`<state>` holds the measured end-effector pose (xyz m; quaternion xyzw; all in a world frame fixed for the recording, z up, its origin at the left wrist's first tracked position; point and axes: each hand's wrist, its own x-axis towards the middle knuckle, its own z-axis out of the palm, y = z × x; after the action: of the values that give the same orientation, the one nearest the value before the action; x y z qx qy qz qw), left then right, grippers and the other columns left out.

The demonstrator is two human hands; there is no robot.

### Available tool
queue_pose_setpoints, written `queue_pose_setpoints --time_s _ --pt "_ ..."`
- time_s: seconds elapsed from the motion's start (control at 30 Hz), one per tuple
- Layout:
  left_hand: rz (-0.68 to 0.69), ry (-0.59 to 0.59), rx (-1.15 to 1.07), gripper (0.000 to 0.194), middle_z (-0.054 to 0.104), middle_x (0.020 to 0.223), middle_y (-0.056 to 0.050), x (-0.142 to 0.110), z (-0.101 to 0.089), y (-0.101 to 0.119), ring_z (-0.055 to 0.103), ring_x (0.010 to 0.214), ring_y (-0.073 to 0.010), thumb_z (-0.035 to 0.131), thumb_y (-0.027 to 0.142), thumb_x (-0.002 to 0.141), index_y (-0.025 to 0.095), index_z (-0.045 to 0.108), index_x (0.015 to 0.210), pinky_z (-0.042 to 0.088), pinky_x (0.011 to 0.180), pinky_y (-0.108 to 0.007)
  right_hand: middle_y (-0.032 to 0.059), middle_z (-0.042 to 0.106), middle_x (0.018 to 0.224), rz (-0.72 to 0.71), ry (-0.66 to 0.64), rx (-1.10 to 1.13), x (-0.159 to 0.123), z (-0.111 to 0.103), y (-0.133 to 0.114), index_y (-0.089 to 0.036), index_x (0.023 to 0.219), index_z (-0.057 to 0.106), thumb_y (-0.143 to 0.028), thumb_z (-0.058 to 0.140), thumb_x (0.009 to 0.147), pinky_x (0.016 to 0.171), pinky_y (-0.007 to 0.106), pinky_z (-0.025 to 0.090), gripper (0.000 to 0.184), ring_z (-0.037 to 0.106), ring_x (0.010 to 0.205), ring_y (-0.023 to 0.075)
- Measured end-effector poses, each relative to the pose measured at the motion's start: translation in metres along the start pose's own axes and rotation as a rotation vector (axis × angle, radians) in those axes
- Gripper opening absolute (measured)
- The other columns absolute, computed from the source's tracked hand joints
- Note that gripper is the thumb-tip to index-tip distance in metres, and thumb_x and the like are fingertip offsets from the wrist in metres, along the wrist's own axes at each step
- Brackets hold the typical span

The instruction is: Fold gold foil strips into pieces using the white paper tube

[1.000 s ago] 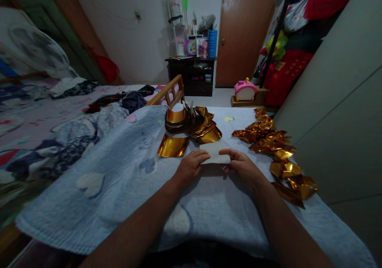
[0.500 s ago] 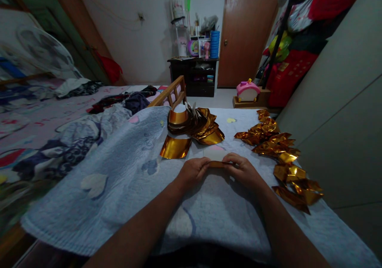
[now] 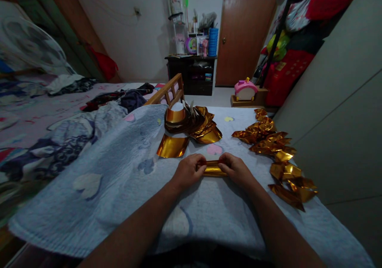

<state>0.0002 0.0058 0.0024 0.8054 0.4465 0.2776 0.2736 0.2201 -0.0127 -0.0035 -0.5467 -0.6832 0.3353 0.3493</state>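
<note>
My left hand point(image 3: 188, 171) and my right hand point(image 3: 235, 168) pinch the two ends of a narrow folded strip of gold foil paper point(image 3: 214, 168), pressed down on a light blue blanket point(image 3: 125, 180). Both hands have their fingers curled on the strip. Just beyond my left hand lies one flat gold sheet point(image 3: 172, 146). Behind it sits a curled stack of gold sheets point(image 3: 193, 123). To the right of my right hand runs a row of several folded gold pieces point(image 3: 279, 152).
A wooden bed rail point(image 3: 167, 91) sticks up behind the blanket, with a bed of crumpled clothes point(image 3: 59, 117) at the left. A grey wardrobe wall point(image 3: 337, 101) rises at the right. A dark cabinet point(image 3: 193, 75), a pink toy point(image 3: 245, 90) and a brown door point(image 3: 243, 33) stand farther back.
The sheet showed its white side and was held up flat; it has since been folded down into a narrow gold strip, and both hands have come nearer and lower onto the blanket.
</note>
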Motion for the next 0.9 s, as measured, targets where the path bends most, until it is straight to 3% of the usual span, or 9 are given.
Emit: queue_pose_setpoints --time_s 0.23,0.33,0.47,0.6,0.73,0.9 --pt "0.043 0.061 0.081 0.008 0.065 0.091 -0.006 0.008 0.005 -0.004 0.061 0.092 -0.0224 0.058 0.021 0.089 0.019 0.066 0.088 0.048 0.085 -0.036 0.0001 0.062 0.072 -0.042 -0.007 -0.147 -0.001 0.001 0.001 -0.021 0.077 0.060 -0.020 0.054 0.083 0.066 0.028 0.039 0.008 0.056 0.067 0.0167" --pt "0.034 0.110 0.158 0.020 0.064 0.107 -0.009 0.014 0.010 -0.008 0.058 0.106 -0.0269 0.063 0.028 0.088 0.018 0.066 0.106 0.045 0.097 -0.042 0.0029 0.062 0.079 -0.079 0.061 -0.247 0.000 0.001 0.006 -0.020 0.077 0.062 -0.018 0.055 0.082 0.071 0.029 0.040 0.008 0.055 0.076 0.0181" --pt "-0.004 0.059 0.252 0.041 0.062 0.123 -0.012 0.017 0.017 -0.014 0.052 0.117 -0.0311 0.067 0.031 0.086 0.015 0.060 0.124 0.040 0.106 -0.048 0.0077 0.061 0.090 -0.116 0.143 -0.381 0.002 0.004 0.014 -0.019 0.081 0.065 -0.017 0.058 0.082 0.082 0.034 0.041 0.007 0.054 0.089 0.0225" --pt "-0.006 0.024 0.336 0.043 0.060 0.125 -0.013 0.016 0.022 -0.017 0.050 0.118 -0.0327 0.069 0.031 0.084 0.015 0.060 0.124 0.041 0.105 -0.049 0.0102 0.061 0.099 -0.080 0.201 -0.480 0.004 0.009 0.019 -0.019 0.086 0.067 -0.017 0.062 0.081 0.086 0.038 0.039 0.008 0.052 0.097 0.0264" --pt "0.004 0.043 0.359 0.036 0.059 0.122 -0.010 0.016 0.025 -0.019 0.050 0.114 -0.0308 0.070 0.032 0.084 0.020 0.063 0.117 0.043 0.101 -0.047 0.0123 0.060 0.115 -0.014 0.259 -0.573 0.003 0.013 0.019 -0.019 0.105 0.067 -0.020 0.064 0.080 0.085 0.040 0.038 0.025 0.049 0.105 0.0298" --pt "-0.004 0.028 0.354 0.039 0.058 0.124 -0.009 0.017 0.026 -0.019 0.050 0.115 -0.0309 0.068 0.031 0.084 0.021 0.061 0.121 0.042 0.100 -0.048 0.0129 0.059 0.121 0.002 0.219 -0.597 0.003 0.015 0.019 -0.020 0.108 0.066 -0.024 0.062 0.083 0.086 0.041 0.036 0.026 0.047 0.109 0.0318"
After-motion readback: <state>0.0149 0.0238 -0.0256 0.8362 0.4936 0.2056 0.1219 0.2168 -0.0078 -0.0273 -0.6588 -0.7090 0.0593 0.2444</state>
